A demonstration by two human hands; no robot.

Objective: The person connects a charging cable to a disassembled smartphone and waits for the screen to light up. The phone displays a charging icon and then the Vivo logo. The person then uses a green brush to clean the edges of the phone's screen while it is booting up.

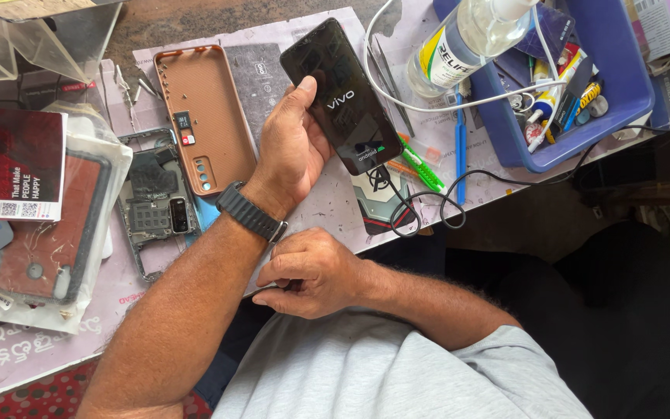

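Item 1. Bagged phone cover (44,233), far left of the worktop (327,209), under a printed red and black card (9,159). The plastic bag hangs near the worktop edge; a sweep of the forearm could push it off.

Item 2. Opened phone chassis (153,206), flat on the mat, camera module and inner parts exposed. It lies just beside the left forearm. Risk: the arm or the watch strap (250,211) drags across it and disturbs loose parts.

Item 3. Brown back cover (205,116), inner side up, with small cards and tiny screws (135,89) lying on and near it. Risk: screws scatter if the mat is knocked.

Item 4. Left hand (288,151), closed around the black smartphone (341,97), which is raised over the middle of the worktop with its screen lit. The grip is one-handed, along one edge only. A slip would drop the phone onto the tools below.

Item 5. Right hand (312,271), loosely curled at the near worktop edge, fingers narrow. Whether it holds anything I cannot tell.

Item 6. Black cable (428,206), plugged into the phone's lower end and looped over the worktop edge. Risk: a tug on the loop strains the port or pulls the phone from the hand.

Item 7. Tweezers (389,81), green pry tool (422,167) and blue pry tool (460,147), just under the phone.

Item 8. Clear liquid bottle (467,39), lying tilted on the rim of the blue tray (622,101). Risk: it rolls off or leaks toward the electronics.
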